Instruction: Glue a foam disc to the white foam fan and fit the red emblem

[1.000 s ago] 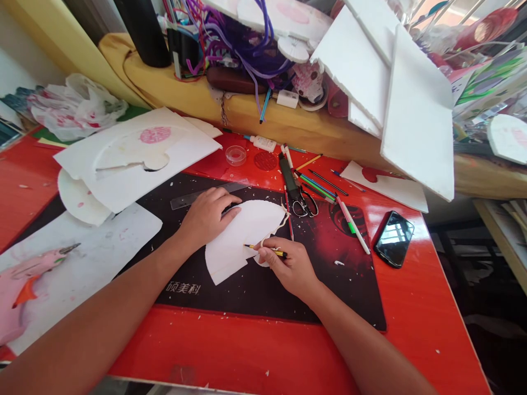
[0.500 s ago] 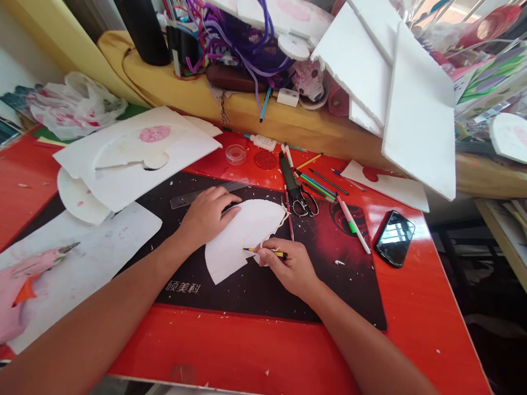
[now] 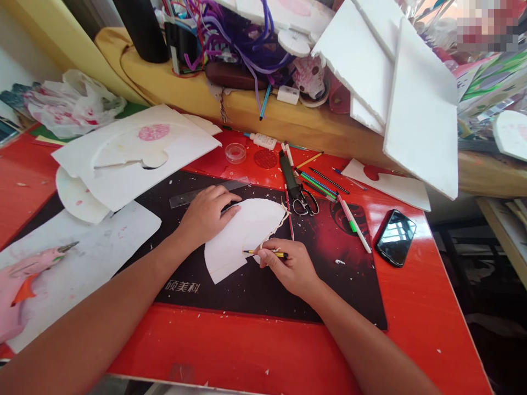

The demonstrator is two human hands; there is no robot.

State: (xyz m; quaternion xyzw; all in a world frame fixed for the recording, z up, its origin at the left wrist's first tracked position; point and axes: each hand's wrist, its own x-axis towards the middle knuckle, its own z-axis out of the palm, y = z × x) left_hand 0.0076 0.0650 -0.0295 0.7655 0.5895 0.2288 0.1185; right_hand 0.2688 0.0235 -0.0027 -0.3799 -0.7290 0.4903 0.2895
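A white fan-shaped foam sheet point(image 3: 236, 233) lies on the black desk mat point(image 3: 329, 296). My left hand point(image 3: 209, 211) rests on its upper left edge, fingers stretched out and holding nothing. In my right hand point(image 3: 290, 269) is a thin yellow-and-black pen point(image 3: 257, 252), pinched between thumb and fingers. The pen's tip meets the sheet's surface near the notch in its lower edge. A narrow, pale cut strip point(image 3: 284, 218) curls along the sheet's right edge, running down to my right fingers. Under and beside my left hand lies a clear ruler point(image 3: 179, 201).
Scissors point(image 3: 305, 203), a green-handled cutter point(image 3: 290, 178) and several pens lie beyond my right hand. A phone point(image 3: 396, 238) is farther right on the red table point(image 3: 432, 307). At left are a pink glue gun point(image 3: 31, 274) and foam sheets point(image 3: 123, 189). Foam boards point(image 3: 424, 109) lean at the back.
The pen's tip has shifted very slightly toward me. My left hand and the foam sheet stay where they were.
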